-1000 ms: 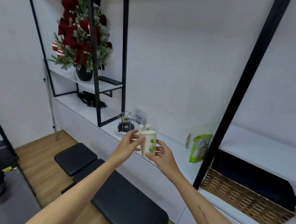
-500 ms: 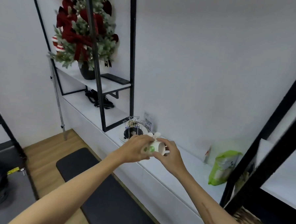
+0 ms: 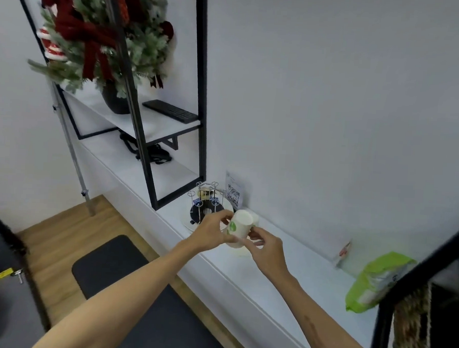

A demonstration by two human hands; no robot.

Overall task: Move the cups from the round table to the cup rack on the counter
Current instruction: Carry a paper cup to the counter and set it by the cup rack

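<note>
Holding one white cup point(image 3: 238, 226) between them, both hands meet just above the white tabletop point(image 3: 292, 278). The cup is tipped over, its flat base turned up toward the wall, a green leaf mark showing on its side. The left hand point(image 3: 210, 232) curls its fingers round the cup's near side; the right hand point(image 3: 265, 246) pinches it from the other side with fingertips.

Just behind the cup stands the wire rack point(image 3: 207, 202), one of its kind, on a round white tray point(image 3: 187, 219) with a dark disc in the middle; its thin pegs stick up bare, and I cannot count them surely. A second pale cup shape sits under the hands, though blur hides its outline. Behind the rack, a small card with a QR code point(image 3: 233, 195) leans on the wall; its small print is unreadable.

Left of the rack rises a black frame point(image 3: 204, 92) carrying a shelf with a dark keyboard point(image 3: 170, 111) and one potted fir point(image 3: 105, 34) with red bows. Well right of the cup lies one green bag point(image 3: 377, 280); its lettering is too blurred to read.
</note>
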